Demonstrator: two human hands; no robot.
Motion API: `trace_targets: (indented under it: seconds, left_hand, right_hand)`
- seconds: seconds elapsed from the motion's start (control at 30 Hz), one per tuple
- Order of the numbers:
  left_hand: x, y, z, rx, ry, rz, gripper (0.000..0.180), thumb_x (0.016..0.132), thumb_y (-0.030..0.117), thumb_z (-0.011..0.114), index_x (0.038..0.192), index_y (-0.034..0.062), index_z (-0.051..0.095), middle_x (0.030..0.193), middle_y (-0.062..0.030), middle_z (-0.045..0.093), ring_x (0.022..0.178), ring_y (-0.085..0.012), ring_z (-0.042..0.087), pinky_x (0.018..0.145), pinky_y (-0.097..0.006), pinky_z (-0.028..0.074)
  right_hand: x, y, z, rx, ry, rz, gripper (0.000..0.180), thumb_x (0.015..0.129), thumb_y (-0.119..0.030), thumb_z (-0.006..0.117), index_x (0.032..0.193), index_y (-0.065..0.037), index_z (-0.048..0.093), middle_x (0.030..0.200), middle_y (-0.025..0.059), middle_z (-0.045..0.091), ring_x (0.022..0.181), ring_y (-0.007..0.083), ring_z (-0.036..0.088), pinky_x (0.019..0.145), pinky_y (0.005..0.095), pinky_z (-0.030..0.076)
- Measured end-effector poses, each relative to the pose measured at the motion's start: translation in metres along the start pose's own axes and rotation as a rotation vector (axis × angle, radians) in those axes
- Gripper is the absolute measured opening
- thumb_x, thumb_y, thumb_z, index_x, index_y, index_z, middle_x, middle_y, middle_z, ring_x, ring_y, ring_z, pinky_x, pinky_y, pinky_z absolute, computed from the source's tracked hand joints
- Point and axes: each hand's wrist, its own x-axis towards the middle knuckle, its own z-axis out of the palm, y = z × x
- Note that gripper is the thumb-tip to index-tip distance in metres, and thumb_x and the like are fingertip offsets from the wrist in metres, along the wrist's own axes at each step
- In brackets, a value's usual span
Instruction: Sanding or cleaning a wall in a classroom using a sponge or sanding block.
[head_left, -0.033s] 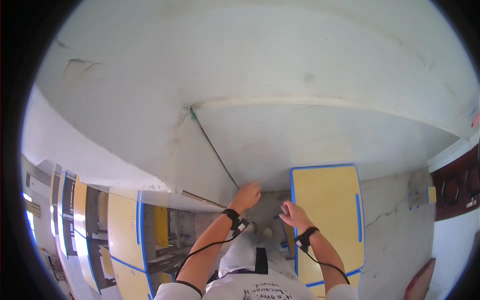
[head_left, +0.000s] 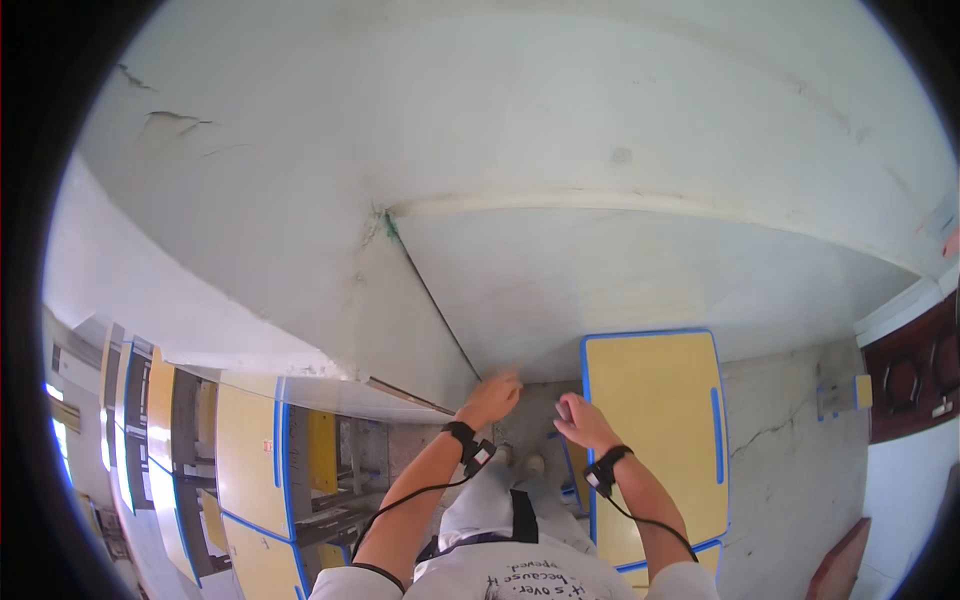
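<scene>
**Blue-edged yellow surface [head_left: 655, 440], right of the right hand [head_left: 588, 424]**

Item one: the surface, rectangular, set to our right before the pale wall [head_left: 580, 280], long axis running away from us. It lies to the right of the right fingers; the back of that hand crosses its left edge in view, contact unconfirmed. Of our two hands, the right is nearer.
Right fingers: curled close; whether they pinch anything, we cannot tell.
Left hand [head_left: 492, 397]: fingers bent inward, contents undetermined, beside the lower end of the dark corner seam [head_left: 430, 295].
Also listed: yellow desks [head_left: 248, 450] at left; grey floor [head_left: 775, 440].
</scene>
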Motion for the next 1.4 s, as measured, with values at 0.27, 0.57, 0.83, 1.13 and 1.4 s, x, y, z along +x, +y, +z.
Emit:
trace_targets:
  seconds: [0.27,0.57,0.83,1.13,1.4]
  left_hand:
    - [-0.022,-0.018,0.005,-1.144,0.05,-0.345,0.044,0.09,0.042,0.054,0.109,0.0029,0.059,0.097,-0.009,0.063,0.092,-0.0214,0.061,0.079,-0.033,0.047]
    - [-0.023,-0.001,0.011,-0.86,0.223,-0.289,0.043,0.08,0.034,0.071,0.107,0.0024,0.059,0.095,-0.0068,0.063,0.083,-0.0136,0.059,0.072,-0.026,0.048]
    - [0.008,0.002,0.058,-0.797,0.352,-0.19,0.011,0.083,0.006,0.064,0.09,0.0005,0.058,0.088,-0.0073,0.064,0.084,-0.0138,0.06,0.072,-0.027,0.049]
    - [0.045,0.1,0.023,-0.42,0.328,0.203,0.015,0.079,0.002,0.06,0.094,0.003,0.064,0.089,-0.0118,0.064,0.082,-0.0222,0.063,0.075,-0.031,0.051]
    - [0.045,0.147,0.002,-0.417,0.165,0.159,0.047,0.08,0.0,0.056,0.125,0.0097,0.051,0.097,-0.0116,0.062,0.091,-0.024,0.061,0.082,-0.035,0.048]
  right_hand:
    - [0.081,-0.064,0.024,0.201,-0.045,-0.087,0.047,0.075,-0.02,0.065,0.11,-0.002,0.04,0.096,0.0214,0.053,0.087,0.037,0.055,0.075,0.0399,0.045]
    - [0.063,-0.035,0.04,0.315,0.246,-0.156,0.058,0.074,-0.021,0.073,0.116,-0.002,0.039,0.102,0.0183,0.051,0.094,0.0309,0.054,0.081,0.0377,0.045]
    - [0.026,-0.016,0.025,0.296,0.472,0.11,0.058,0.075,-0.027,0.074,0.117,-0.001,0.045,0.112,0.0184,0.051,0.1,0.0323,0.054,0.086,0.0377,0.044]
    - [0.028,0.013,0.015,0.601,0.623,0.098,0.04,0.097,-0.038,0.041,0.118,-0.006,0.052,0.1,0.0103,0.062,0.082,0.0213,0.06,0.071,0.0329,0.047]
    - [0.046,0.002,0.001,1.605,0.485,0.113,0.049,0.097,-0.042,0.036,0.134,-0.01,0.042,0.111,0.0045,0.059,0.086,0.0137,0.059,0.072,0.0291,0.048]
